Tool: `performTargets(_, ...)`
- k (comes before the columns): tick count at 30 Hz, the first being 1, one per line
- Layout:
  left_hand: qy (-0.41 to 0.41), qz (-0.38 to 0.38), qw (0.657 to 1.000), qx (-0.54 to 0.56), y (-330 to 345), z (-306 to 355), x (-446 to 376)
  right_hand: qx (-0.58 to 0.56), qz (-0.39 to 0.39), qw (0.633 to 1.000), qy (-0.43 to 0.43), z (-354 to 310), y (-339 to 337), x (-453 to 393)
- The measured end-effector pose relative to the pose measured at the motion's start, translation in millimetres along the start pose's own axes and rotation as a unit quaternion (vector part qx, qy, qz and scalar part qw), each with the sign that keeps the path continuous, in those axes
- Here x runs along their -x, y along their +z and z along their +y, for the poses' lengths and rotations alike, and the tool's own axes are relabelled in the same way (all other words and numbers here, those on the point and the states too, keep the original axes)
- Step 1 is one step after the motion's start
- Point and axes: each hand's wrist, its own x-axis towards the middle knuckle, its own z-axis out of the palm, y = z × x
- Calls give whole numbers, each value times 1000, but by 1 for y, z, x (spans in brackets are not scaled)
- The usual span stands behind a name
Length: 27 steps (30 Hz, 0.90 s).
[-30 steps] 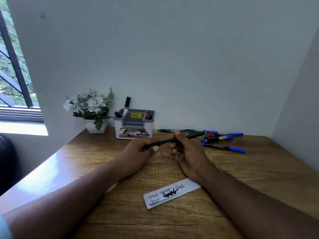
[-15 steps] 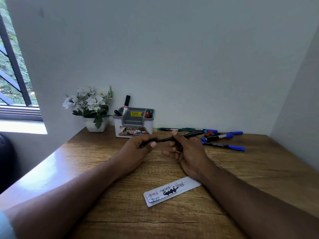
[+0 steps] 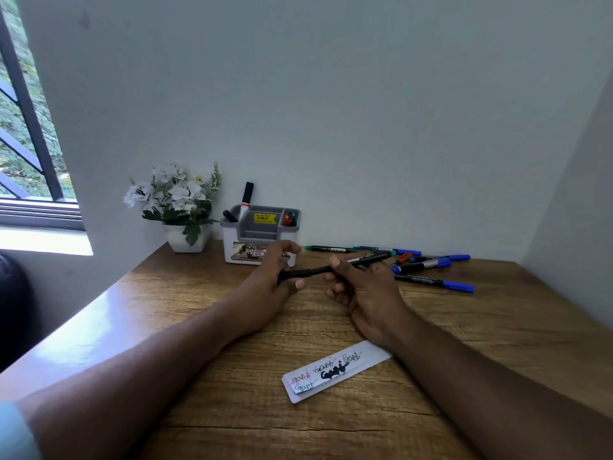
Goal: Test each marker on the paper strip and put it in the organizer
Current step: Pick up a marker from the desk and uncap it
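White paper, the strip point(image 3: 335, 371) is seen nearest on the desk point(image 3: 232, 410), already scribbled with red, green and black test marks. Beyond it, a black marker point(image 3: 326, 268) is held level above the wood between both hands. Its left end is gripped by the curled fingers of the left hand point(image 3: 265, 287), while its barrel is pinched by the thumb and fingers of the right hand point(image 3: 361, 287).

Compared with the frames of a second earlier, little is found to have shifted: the marker is kept between the same two hands, with the left index finger now lifted off it toward the organizer point(image 3: 260, 235). No gap is visible between cap and barrel, so whether the cap is being pulled off or pressed on cannot be told. On that reading, this marker is judged to be either about to be tested or just tested.

Farther back, the organizer is set against the wall beside a flowerpot point(image 3: 187, 237). A tall black-capped marker point(image 3: 246, 199) and a shorter black one point(image 3: 230, 215) are held in its left compartment; red and green caps point(image 3: 289, 219) are seen in its right one. To its right, a loose pile point(image 3: 428, 263) of blue-capped and other markers is left untested on the desk.
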Motion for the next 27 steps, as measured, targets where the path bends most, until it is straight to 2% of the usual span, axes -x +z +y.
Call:
performTargets(5,18,0,999,-30,3,-1,-1,6,0,1000,3,0,1,0)
performTargets(10,47,-16,999,-23,8,-1,0,77,-55,996,-8,2,7,4)
performTargets(17,76,-27,995,51,8,3,5,166,-92,981,-22,0,16,2)
performTargets(20,54,44,992,103,4,0,2,153,-109,982,12,-7,33,-3)
performTargets(23,37,147,959,239,-5,0,-7,77,-110,991,-5,-9,67,-9)
performTargets(25,40,169,938,299,-17,-3,-9,56,-80,995,-28,-10,93,-14)
performTargets(27,31,185,940,284,-28,-13,-10,53,-44,996,-51,-14,113,-23)
